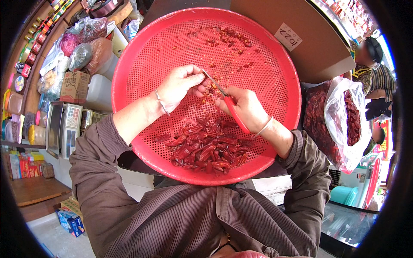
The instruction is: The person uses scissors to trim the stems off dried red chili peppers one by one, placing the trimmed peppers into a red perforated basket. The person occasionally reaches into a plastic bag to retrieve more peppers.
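Observation:
In my right hand [243,103] is a pair of red-handled scissors [233,111], its metal blades pointing up and left over a round red plastic sieve basket [142,64]. My left hand [184,85] has thumb and fingers pinched together at the blade tips; whether a piece of chili is between them is hidden. Just below the blades lie cut chili bits and pale seeds [211,92] on the mesh. A heap of dried red chilies [206,145] fills the near part of the basket. More cut chili pieces [232,37] are scattered at its far side.
A clear plastic bag of dried chilies [317,119] stands to the right. Behind the basket is a cardboard box [322,48] with a marked label. A scale [69,124], a white jug [100,93] and bagged goods [93,48] crowd the left. People [374,71] are at far right.

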The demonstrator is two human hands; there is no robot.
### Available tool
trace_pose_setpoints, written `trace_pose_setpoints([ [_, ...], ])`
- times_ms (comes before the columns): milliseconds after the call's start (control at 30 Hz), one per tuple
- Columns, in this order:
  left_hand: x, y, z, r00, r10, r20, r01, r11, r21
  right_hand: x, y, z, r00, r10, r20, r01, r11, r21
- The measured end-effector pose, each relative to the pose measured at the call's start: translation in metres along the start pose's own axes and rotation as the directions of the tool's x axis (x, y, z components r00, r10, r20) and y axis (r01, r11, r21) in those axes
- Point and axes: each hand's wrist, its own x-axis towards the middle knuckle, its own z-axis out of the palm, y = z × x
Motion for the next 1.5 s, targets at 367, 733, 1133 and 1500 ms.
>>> trace_pose_setpoints([
  [367,0.000,0.000,-0.002,0.999,-0.038,-0.023,0.038,0.999,0.016,0.002,0.002,-0.006,0.996,0.085,-0.027,-0.086,0.995,-0.056],
  [733,0.002,-0.002,0.001,0.976,0.175,0.133,-0.140,0.961,-0.240,0.005,0.012,0.003,0.981,-0.082,0.175,0.000,0.906,0.424],
  [1133,-0.003,0.002,0.009,0.985,0.167,0.041,-0.163,0.983,-0.086,-0.011,0.012,-0.019,0.998,0.062,-0.011,-0.062,0.997,0.048],
  [1500,0.000,0.002,0.003,0.991,0.136,-0.021,-0.136,0.990,-0.044,-0.019,0.011,-0.011,0.992,0.115,-0.049,-0.117,0.993,-0.026],
])
